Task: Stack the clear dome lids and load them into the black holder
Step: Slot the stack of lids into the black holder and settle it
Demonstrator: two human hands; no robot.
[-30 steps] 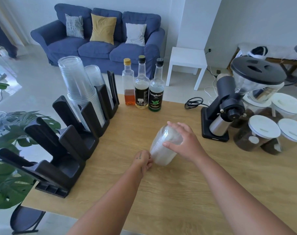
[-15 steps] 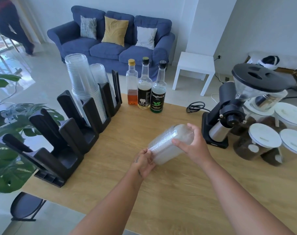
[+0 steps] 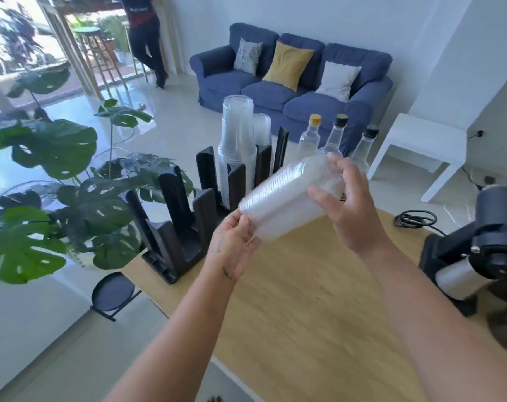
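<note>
A nested stack of clear dome lids [image 3: 287, 200] is held in the air above the wooden table [image 3: 319, 300], lying tilted with its far end higher. My left hand [image 3: 234, 248] grips its near, lower end. My right hand [image 3: 348, 204] wraps the upper, far end. The black holder [image 3: 188, 224] stands at the table's left edge, just left of the stack. Its near slots hold nothing. Its far slots carry tall stacks of clear cups [image 3: 236, 149].
Three bottles [image 3: 337, 137] stand behind the stack. A black grinder [image 3: 478, 250] and a cable [image 3: 414, 220] are at the right. A large-leafed plant [image 3: 58, 204] and a black stool [image 3: 113, 294] sit off the table's left edge. A person [image 3: 143, 36] stands far back.
Both hands have lifted the lid stack off the table and carried it left toward the holder. My view has swung left, so the white-lidded jars have left the picture.
</note>
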